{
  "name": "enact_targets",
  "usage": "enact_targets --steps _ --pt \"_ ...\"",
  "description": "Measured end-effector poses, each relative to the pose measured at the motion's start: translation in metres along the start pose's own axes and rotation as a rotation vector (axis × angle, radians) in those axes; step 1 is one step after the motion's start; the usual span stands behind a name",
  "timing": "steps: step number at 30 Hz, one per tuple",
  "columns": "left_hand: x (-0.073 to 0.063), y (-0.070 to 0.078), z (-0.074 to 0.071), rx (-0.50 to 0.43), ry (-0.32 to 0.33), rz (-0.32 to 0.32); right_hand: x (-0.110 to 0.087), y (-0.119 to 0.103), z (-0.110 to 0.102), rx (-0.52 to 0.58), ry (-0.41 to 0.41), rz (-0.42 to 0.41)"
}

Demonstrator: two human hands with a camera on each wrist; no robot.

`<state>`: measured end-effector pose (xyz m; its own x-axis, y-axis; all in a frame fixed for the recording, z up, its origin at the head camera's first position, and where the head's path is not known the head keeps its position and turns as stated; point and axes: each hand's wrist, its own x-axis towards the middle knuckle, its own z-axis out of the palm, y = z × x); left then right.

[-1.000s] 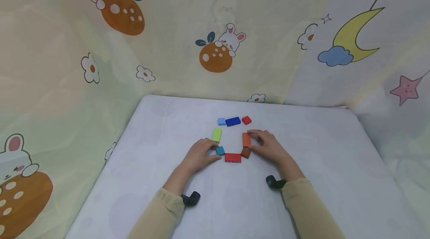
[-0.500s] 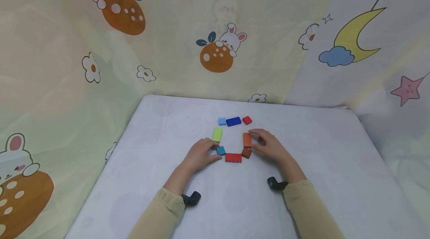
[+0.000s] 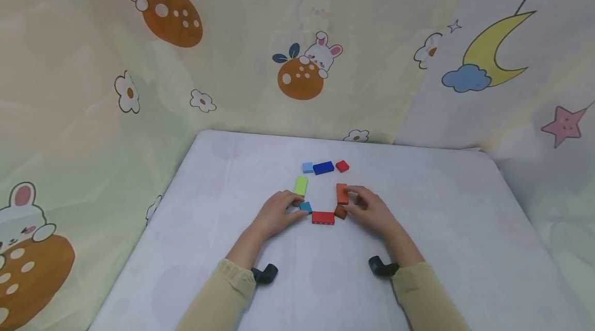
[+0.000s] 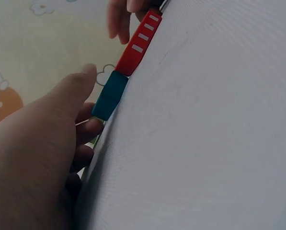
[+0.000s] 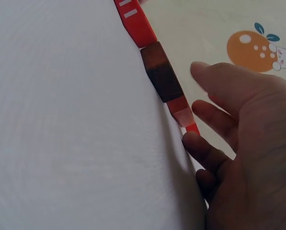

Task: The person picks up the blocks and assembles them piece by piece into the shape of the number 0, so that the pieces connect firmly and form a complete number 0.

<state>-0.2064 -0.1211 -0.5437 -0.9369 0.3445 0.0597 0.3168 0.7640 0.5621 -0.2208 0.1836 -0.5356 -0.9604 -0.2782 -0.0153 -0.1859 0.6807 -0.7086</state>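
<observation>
Several small coloured blocks lie in a loose ring on the white table. My left hand (image 3: 277,212) is beside the teal block (image 3: 305,207). In the left wrist view its thumb (image 4: 78,88) stands apart from that block, while a fingertip is at the block's lower corner. My right hand (image 3: 372,210) is at the ring's right side, by the orange block (image 3: 342,193) and the brown block (image 3: 340,211). The right wrist view shows its thumb (image 5: 212,72) spread away from the brown block. Between the teal and brown blocks lies a long red block (image 3: 323,218).
A lime green block (image 3: 301,185) lies beyond the left hand. Farther back are a light blue block (image 3: 308,167), a dark blue block (image 3: 323,168) and a small red block (image 3: 342,166). Printed cloth (image 3: 372,104) hangs behind the table (image 3: 223,166).
My right hand has drawn slightly nearer to me, its thumb moving from the orange block toward the brown block. The left hand and the blocks have stayed nearly still.
</observation>
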Motion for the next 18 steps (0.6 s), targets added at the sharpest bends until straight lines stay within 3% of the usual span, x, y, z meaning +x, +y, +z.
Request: enact_targets --steps 5,11,14,18 --pt "0.003 -0.003 -0.001 -0.102 0.018 -0.036 0.0 0.002 0.002 -0.023 0.0 0.013" --pt "0.013 -0.009 -0.018 -0.243 0.008 -0.102 0.0 0.0 0.003 -0.048 0.02 -0.043" --pt "0.022 -0.014 -0.029 -0.203 -0.022 -0.128 -0.001 -0.001 0.003 -0.057 0.022 -0.057" --pt "0.037 -0.018 -0.042 -0.11 -0.127 -0.144 -0.003 -0.001 0.003 -0.044 0.019 -0.061"
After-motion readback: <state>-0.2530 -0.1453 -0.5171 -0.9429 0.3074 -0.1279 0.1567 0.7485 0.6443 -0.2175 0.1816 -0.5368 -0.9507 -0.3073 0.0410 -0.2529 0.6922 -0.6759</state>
